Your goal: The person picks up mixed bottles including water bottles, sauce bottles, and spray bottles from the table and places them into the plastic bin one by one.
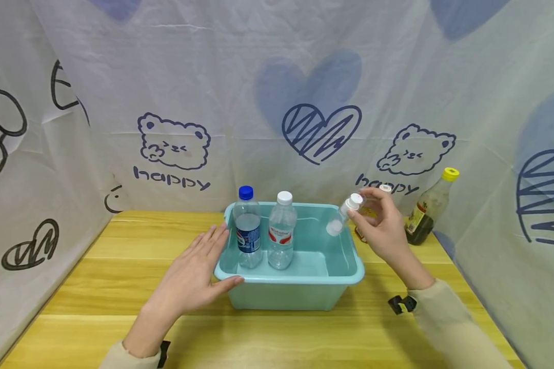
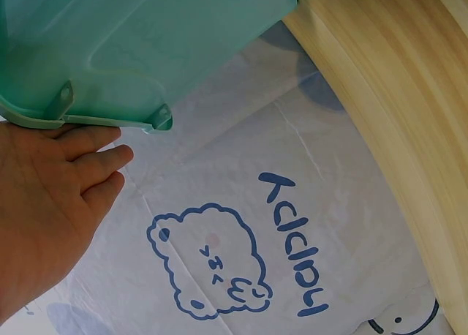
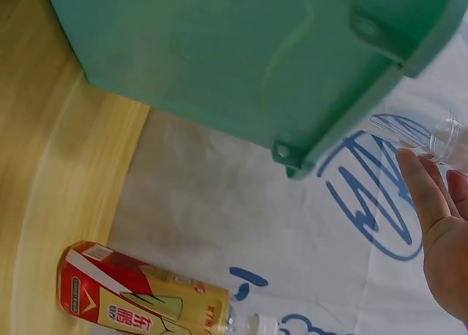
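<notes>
My right hand (image 1: 382, 225) pinches a small clear bottle with a white cap (image 1: 342, 213), tilted over the right side of the teal plastic basin (image 1: 295, 295). In the right wrist view, the fingertips are at the clear wall of this bottle (image 3: 447, 134). My left hand (image 1: 189, 274) lies along the basin's left side, fingers straight at the rim and thumb near the front left corner. From the left wrist view, its fingers extend beneath the rim (image 2: 110, 121). Inside the basin stand an empty blue-capped bottle (image 1: 248, 239) and an empty white-capped bottle with a red label (image 1: 279, 237).
Right of the basin, a glass bottle with a yellow cap (image 1: 431, 210) holds dark liquid. Partly hidden behind my right hand is a red and yellow drink bottle (image 3: 139, 287). A printed white cloth (image 1: 240, 118) hangs behind the wooden table (image 1: 277, 343).
</notes>
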Motion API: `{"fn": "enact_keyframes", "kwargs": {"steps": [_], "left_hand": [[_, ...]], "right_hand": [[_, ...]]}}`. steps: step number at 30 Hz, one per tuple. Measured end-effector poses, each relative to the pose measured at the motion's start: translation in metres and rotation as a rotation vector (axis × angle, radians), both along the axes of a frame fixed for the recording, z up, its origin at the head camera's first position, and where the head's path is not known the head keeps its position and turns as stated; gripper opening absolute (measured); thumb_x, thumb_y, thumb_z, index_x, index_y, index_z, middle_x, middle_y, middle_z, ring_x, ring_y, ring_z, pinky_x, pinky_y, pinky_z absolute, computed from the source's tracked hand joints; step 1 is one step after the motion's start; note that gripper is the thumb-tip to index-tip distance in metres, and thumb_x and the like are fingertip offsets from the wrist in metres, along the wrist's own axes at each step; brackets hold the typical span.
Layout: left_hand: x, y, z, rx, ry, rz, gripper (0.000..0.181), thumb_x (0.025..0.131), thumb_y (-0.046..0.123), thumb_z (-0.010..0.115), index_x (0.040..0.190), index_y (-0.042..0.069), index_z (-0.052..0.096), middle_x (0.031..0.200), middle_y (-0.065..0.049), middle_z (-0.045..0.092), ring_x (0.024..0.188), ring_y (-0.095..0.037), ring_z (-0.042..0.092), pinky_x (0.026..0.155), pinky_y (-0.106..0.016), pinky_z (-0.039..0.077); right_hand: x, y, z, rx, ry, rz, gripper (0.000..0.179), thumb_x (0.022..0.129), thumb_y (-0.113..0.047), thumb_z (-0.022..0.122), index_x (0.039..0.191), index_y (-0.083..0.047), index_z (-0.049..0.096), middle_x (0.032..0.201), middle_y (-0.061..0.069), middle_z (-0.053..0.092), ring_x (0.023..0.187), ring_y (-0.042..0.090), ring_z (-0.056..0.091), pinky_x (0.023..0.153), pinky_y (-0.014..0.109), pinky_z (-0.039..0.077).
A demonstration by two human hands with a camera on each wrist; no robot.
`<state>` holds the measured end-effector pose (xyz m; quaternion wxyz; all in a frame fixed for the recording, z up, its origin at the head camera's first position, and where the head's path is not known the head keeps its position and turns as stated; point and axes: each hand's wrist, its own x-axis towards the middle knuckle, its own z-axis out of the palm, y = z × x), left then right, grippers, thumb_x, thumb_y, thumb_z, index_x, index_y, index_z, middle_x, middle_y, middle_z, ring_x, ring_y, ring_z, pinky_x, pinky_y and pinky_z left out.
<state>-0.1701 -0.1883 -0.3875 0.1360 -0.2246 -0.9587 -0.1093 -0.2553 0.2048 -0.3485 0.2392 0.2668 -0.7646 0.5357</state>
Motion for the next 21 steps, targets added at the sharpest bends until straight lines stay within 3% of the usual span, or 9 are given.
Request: {"fn": "enact_keyframes", "kwargs": {"steps": [6,15,21], "left_hand": [[0.0,0.0,0.001,0.003,0.0,0.001,0.102,0.096,0.073,0.053,0.162,-0.001,0.03,0.17,-0.017,0.025,0.157,-0.037,0.025,0.128,-0.051,0.025],[0.001,0.0,0.001,0.014,0.02,0.0,0.102,0.095,0.073,0.054,0.161,-0.001,0.031,0.17,-0.017,0.027,0.156,-0.038,0.027,0.127,-0.052,0.028],[0.0,0.0,0.0,0.008,0.011,0.002,0.102,0.095,0.073,0.054,0.162,-0.001,0.03,0.17,-0.017,0.026,0.156,-0.038,0.027,0.127,-0.051,0.027]], "right_hand": [[-0.004,-0.009,-0.008,0.049,-0.034,0.059,0.047,0.091,0.015,0.07,0.133,0.011,0.048,0.125,0.021,0.058,0.109,0.005,0.064,0.086,0.02,0.061],[-0.013,-0.018,-0.01,0.247,-0.157,0.071,0.049,0.092,0.002,0.077,0.135,0.002,0.053,0.127,0.016,0.061,0.117,0.034,0.067,0.09,0.032,0.063],[-0.023,-0.021,-0.01,0.407,-0.126,0.121,0.045,0.093,-0.006,0.079,0.133,-0.003,0.06,0.126,0.01,0.062,0.11,0.028,0.068,0.088,0.037,0.064]]}}
